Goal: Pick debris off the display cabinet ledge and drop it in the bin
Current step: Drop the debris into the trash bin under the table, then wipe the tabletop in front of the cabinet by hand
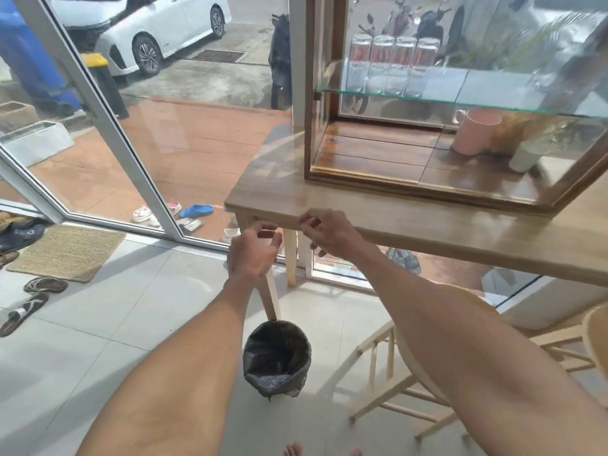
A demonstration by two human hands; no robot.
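The wooden ledge runs in front of the glass display cabinet. My right hand rests at the ledge's front edge, its fingertips bent together on the wood. Any debris under them is too small to see. My left hand is cupped just below the edge, left of the right hand, fingers apart and nothing visible in it. The bin, round with a black liner, stands on the floor tiles below both hands, next to the table leg.
Inside the cabinet stand a pink mug, a white cup and upturned glasses on a glass shelf. A wooden stool is to the right of the bin. Sandals and a woven mat lie by the sliding glass door.
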